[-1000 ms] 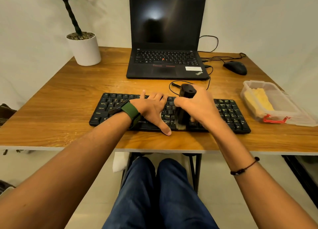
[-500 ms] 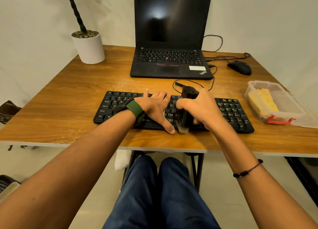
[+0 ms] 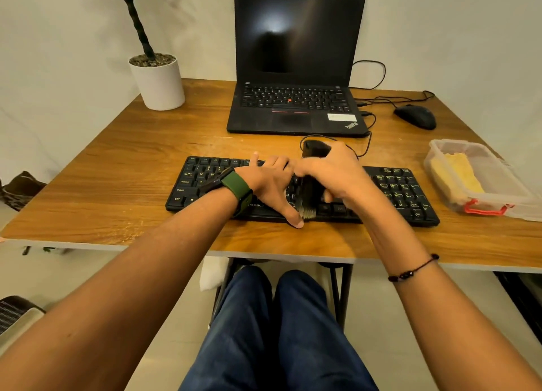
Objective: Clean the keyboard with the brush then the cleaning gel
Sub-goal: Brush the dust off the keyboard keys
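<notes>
A black keyboard [image 3: 399,191] lies across the front of the wooden desk [image 3: 123,173]. My right hand [image 3: 337,176] is closed around a black brush [image 3: 308,197], whose pale bristles rest on the keys near the keyboard's front edge at its middle. My left hand [image 3: 269,185], with a green watch band on the wrist, lies flat on the keys just left of the brush, fingers spread and thumb at the front edge. The yellow cleaning gel [image 3: 457,173] sits in a clear plastic box [image 3: 498,197] with a red clasp at the right of the desk.
A black laptop [image 3: 296,108] stands open behind the keyboard, with cables and a black mouse [image 3: 416,116] to its right. A potted plant in a white pot [image 3: 158,82] is at the back left. My knees in blue jeans are under the desk's front edge.
The brush has been drawn toward me over the middle keys, with its bristles staying near the front row. My left hand stays flat on the keyboard. The camera view has shifted slightly.
</notes>
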